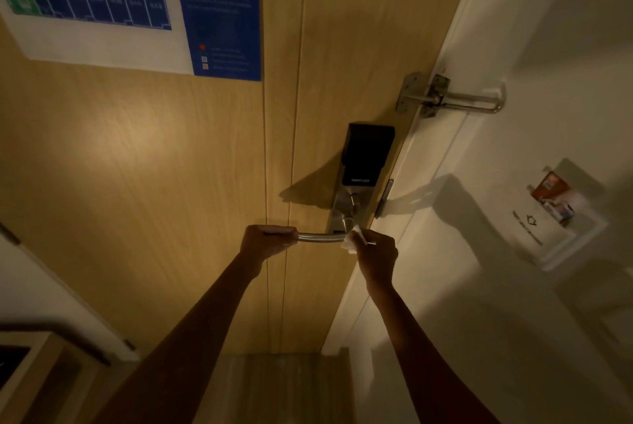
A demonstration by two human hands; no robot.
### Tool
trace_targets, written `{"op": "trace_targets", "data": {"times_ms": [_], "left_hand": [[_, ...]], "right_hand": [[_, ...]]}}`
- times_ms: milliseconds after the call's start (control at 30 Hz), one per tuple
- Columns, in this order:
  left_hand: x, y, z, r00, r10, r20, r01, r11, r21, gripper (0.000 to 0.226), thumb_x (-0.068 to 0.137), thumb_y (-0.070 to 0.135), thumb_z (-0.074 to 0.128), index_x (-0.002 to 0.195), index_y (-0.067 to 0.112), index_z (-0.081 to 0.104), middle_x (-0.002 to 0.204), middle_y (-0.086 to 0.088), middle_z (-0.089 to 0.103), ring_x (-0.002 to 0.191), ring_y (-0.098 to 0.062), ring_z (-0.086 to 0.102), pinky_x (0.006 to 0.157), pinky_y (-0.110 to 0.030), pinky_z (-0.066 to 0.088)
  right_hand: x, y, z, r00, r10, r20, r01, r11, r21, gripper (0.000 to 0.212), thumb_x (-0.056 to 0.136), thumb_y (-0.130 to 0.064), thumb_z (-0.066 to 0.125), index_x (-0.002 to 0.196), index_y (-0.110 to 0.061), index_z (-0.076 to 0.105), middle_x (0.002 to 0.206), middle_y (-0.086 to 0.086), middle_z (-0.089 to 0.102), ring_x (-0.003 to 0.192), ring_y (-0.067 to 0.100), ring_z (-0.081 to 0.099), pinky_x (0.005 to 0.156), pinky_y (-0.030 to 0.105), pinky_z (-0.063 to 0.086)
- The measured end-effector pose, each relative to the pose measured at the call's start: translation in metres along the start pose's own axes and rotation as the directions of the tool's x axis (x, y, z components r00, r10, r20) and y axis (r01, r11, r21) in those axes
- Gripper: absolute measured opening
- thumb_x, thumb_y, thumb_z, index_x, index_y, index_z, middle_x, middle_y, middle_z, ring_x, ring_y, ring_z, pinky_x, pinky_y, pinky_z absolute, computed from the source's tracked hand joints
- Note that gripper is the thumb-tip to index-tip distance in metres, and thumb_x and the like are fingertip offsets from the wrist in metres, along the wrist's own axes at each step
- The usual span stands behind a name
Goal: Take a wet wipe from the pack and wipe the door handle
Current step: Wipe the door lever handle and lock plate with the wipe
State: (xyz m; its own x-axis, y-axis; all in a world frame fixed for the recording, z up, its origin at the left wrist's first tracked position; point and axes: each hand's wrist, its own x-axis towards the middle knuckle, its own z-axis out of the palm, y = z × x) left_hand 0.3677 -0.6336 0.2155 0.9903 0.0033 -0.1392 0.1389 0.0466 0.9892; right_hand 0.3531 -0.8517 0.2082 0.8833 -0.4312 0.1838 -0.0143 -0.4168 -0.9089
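From the head camera, looking up along a wooden door [154,167], the lever door handle [320,237] runs level across the door near its right edge, its long axis left to right, with the pivot end under the black smart lock [368,156] and the free tip pointing left. The left hand [266,241] is curled closed around that free tip, steadying the lever. The right hand [376,254] is at the opposite end, fingers pinched together on a crumpled white wet wipe [352,239] that is pressed against the handle right where it bends into the lock plate. The bare metal shaft lies between the two hands — to the left of the wipe, so the right hand is the one placed to sweep along it toward the left hand. The wiping looks under way at the pivot end, and the left hand's grip covers the tip, which would need uncovering to be cleaned. The pack is not in sight. Above the lock a metal swing-bar guard [455,96] bridges door and frame, well clear of both hands.
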Motion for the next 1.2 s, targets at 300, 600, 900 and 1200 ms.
{"op": "trace_targets", "data": {"times_ms": [300, 600, 900, 1200], "left_hand": [[-0.002, 0.004, 0.002, 0.998, -0.054, -0.015, 0.053, 0.998, -0.017, 0.025, 0.075, -0.003, 0.076, 0.099, -0.002, 0.074, 0.096, -0.017, 0.076, 0.092, -0.026, 0.073, 0.073, -0.023, 0.06], [-0.008, 0.007, 0.007, 0.998, -0.053, -0.028, 0.052, 0.998, -0.035, 0.025, 0.076, -0.004, 0.074, 0.101, -0.007, 0.072, 0.104, -0.028, 0.072, 0.101, -0.039, 0.069, 0.095, -0.046, 0.055], [-0.013, 0.007, 0.017, 0.989, -0.064, -0.133, 0.068, 0.997, 0.027, 0.02, 0.076, -0.002, 0.074, 0.096, -0.002, 0.076, 0.094, -0.021, 0.075, 0.092, -0.031, 0.072, 0.079, -0.028, 0.059], [-0.021, 0.003, 0.021, 0.972, -0.064, -0.225, 0.086, 0.992, 0.092, 0.019, 0.066, 0.019, 0.077, 0.084, 0.016, 0.081, 0.083, -0.011, 0.078, 0.09, -0.031, 0.074, 0.09, -0.052, 0.057]], "right_hand": [[0.018, -0.013, 0.002, 0.948, 0.317, 0.014, -0.317, 0.948, 0.024, 0.033, 0.073, -0.03, 0.082, 0.088, -0.002, 0.074, 0.082, 0.006, 0.073, 0.058, 0.006, 0.058, 0.07, 0.022, 0.038], [0.022, -0.009, 0.006, 0.934, 0.35, 0.065, -0.355, 0.931, 0.086, 0.035, 0.07, -0.034, 0.084, 0.087, -0.005, 0.075, 0.086, 0.009, 0.076, 0.075, 0.019, 0.07, 0.083, 0.038, 0.055], [0.0, -0.004, -0.02, 0.993, -0.113, -0.028, 0.11, 0.991, -0.071, 0.019, 0.08, -0.025, 0.077, 0.087, -0.007, 0.076, 0.08, 0.005, 0.074, 0.069, 0.008, 0.067, 0.071, 0.019, 0.053], [-0.033, -0.002, 0.001, 0.904, -0.388, 0.179, 0.419, 0.888, -0.189, 0.025, 0.085, -0.01, 0.071, 0.11, -0.01, 0.069, 0.11, 0.006, 0.07, 0.106, 0.02, 0.066, 0.089, 0.041, 0.057]]}}
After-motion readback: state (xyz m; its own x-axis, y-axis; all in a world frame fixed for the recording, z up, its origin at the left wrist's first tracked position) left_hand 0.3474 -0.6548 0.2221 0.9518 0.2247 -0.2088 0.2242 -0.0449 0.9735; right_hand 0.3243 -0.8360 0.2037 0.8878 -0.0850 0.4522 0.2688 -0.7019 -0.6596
